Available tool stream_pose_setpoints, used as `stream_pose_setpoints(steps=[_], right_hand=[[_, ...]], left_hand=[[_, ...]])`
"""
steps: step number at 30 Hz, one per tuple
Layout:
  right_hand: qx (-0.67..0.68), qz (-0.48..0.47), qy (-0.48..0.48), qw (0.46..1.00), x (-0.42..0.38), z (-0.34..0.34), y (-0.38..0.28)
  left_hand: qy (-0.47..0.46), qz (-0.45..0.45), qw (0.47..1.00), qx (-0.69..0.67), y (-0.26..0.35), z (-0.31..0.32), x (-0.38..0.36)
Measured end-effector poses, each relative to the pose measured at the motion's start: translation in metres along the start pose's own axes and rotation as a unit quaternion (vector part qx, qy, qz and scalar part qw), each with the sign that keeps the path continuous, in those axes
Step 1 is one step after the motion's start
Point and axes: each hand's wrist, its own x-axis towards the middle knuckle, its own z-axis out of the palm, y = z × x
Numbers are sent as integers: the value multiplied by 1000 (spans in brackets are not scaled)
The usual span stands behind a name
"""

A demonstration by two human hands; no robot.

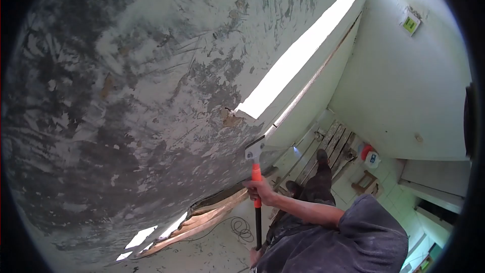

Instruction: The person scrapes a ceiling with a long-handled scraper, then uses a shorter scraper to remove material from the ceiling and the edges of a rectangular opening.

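Note:
My right hand (260, 190) grips the orange part of a long-handled scraper (256, 172). Its wide metal blade (255, 149) rests against a big wall (131, 101) whose white paint is scratched and peeled down to grey and brown patches. My left hand (254, 257) holds the lower end of the scraper's black pole (258, 227) at the bottom edge of the view, partly hidden by my dark clothing. The blade sits just below a chipped corner of a bright opening (298, 55) in the wall.
My legs (318, 182) stand on wooden planks (331, 144) far below. A coiled cable (242, 230) lies on the floor. A red and white container (370, 156) and a small wooden stool (366, 182) stand near the white side wall (404, 86).

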Motion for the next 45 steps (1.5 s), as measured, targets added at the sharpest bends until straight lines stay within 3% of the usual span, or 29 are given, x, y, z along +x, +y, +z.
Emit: stream_pose_setpoints(steps=[1, 4, 7, 10, 13, 17, 18, 22, 25, 27, 29, 31, 32, 35, 37, 39, 42, 45], right_hand=[[-17, 15, 28, 999, 3, 6, 4], [-11, 27, 44, 999, 10, 14, 9], [-10, -3, 82, 997, 11, 22, -8], [11, -42, 91, 995, 15, 20, -40], [25, -55, 78, 995, 14, 26, -46], [8, -32, 150, 988, 17, 25, -12], [-17, -16, 129, 991, 17, 22, -11], [9, -59, 165, 985, 12, 19, -64], [20, -74, 116, 990, 13, 15, -69], [4, -59, 156, 986, 13, 20, -42], [-8, -29, 136, 990, 10, 23, -25], [-14, 0, 119, 993, 12, 23, -29], [-14, -23, 120, 992, 10, 21, -46], [-9, -38, 97, 995, 8, 9, -68], [-6, -38, 78, 996, 5, 11, -69], [-15, -23, 106, 994, 12, 11, -29], [-25, -11, 136, 990, 14, 16, -27], [-36, -17, 137, 990, 10, 5, -50]], left_hand=[[41, -37, 998, 35, -1, -1, -6], [88, 7, 996, 0, -132, 27, 56], [287, 108, 950, 60, -103, 23, 55], [158, 81, 982, 68, 32, -21, 35], [155, 109, 974, 124, 26, -32, 46], [97, 16, 987, 127, -2, -35, 30], [137, 52, 984, 103, -17, -27, 32], [127, 47, 978, 156, 60, -23, 34], [151, 70, 972, 165, 51, -19, 35], [177, 72, 971, 143, 5, -13, 30], [204, 80, 968, 123, -20, -6, 30], [91, 53, 987, 118, -27, -9, 34], [89, 52, 987, 122, -14, -9, 33], [135, 29, 987, 79, 38, 13, 38], [149, 47, 983, 92, 34, 7, 26], [172, 39, 978, 110, 32, -1, 6], [221, 32, 968, 111, -22, 11, 12], [176, 20, 980, 91, 12, 20, 24]])
